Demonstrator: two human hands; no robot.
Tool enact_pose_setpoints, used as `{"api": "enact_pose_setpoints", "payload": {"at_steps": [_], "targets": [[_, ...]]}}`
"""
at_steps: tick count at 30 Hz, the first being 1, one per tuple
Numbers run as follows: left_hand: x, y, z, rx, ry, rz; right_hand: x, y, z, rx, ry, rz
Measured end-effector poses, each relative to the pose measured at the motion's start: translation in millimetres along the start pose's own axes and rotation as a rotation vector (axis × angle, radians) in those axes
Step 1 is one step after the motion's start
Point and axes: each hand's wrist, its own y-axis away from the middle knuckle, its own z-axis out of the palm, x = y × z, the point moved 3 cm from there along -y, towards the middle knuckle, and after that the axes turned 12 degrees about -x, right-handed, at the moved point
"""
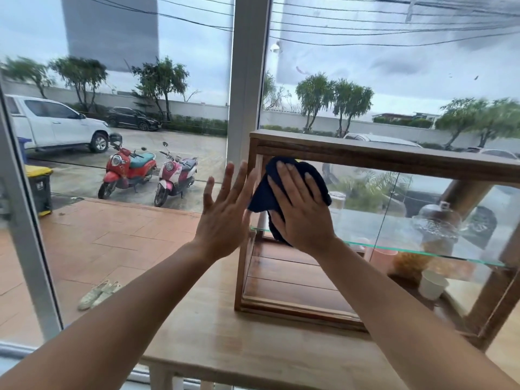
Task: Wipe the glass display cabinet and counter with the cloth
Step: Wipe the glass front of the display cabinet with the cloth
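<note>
1. Counter (225, 347): right under the glass display cabinet (365, 161). Light wood. Not being wiped now. Probably best left for last, to catch dust that falls from the cabinet.
2. Glass display cabinet: wood frame, glass front, 1 glass shelf (422, 250) inside. Step in hand, by the look of it: wiping the front glass at the cabinet's top left corner.
3. Left hand (225, 212): just beside the cabinet's left side. Fingers straight and spread wide, holding nothing. Hard to tell if touching the side or not. Good to rest it flat on the wood frame, to stop the cabinet from sliding.
4. Right hand (301, 209): on the cabinet's front glass, near the top left corner. Fingers straight and a little apart, pressing flat on the cloth (264, 195), not curled round it.
5. Cloth: dark blue, squashed between the right hand and the cabinet's front glass, with 1 corner hanging out to the left. Lay the whole palm on it. Push softly. Wipe side to side in rows, from the cabinet's top down. Turn to a clean side when dirty.
6. White cup (432, 284): inside the cabinet, under the shelf, toward the right end. Wipe gently, so as not to shake it.
</note>
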Motion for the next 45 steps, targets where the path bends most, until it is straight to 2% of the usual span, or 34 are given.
{"api": "enact_pose_setpoints", "payload": {"at_steps": [4, 13, 17, 20, 24, 28, 37, 40, 45], "targets": [[-4.7, -1.4, -13.9, 0.080, -0.063, 0.050, -7.3, 5.4, 6.8, -0.016, -0.019, -0.048], [8.9, -10.2, -17.1, 0.028, -0.064, -0.034, -47.4, 75.2, 45.2, -0.151, 0.020, -0.228], [12.5, -10.6, -2.7, -0.053, -0.045, -0.088, -73.2, 128.4, 72.5, -0.333, -0.025, -0.336], [15.3, -10.2, 3.9, -0.055, -0.007, -0.104, -89.5, 158.3, 80.2, -0.501, -0.082, -0.397], [17.2, -8.1, 9.3, -0.039, 0.023, -0.141, -95.8, 165.7, 76.9, -0.582, -0.079, -0.388], [18.4, -5.7, 12.6, -0.035, 0.033, -0.150, -74.8, 175.0, 71.7, -0.573, -0.027, -0.432], [20.2, -3.1, 18.1, -0.004, 0.077, -0.150, 33.2, 252.0, 52.3, -0.484, 0.155, -0.435], [19.7, -3.9, 19.0, -0.009, 0.081, -0.139, 50.6, 233.9, 39.6, -0.402, 0.202, -0.322], [21.2, -5.0, 22.1, -0.024, 0.092, -0.117, 85.6, 139.0, -2.7, -0.151, 0.115, 0.189]]}}
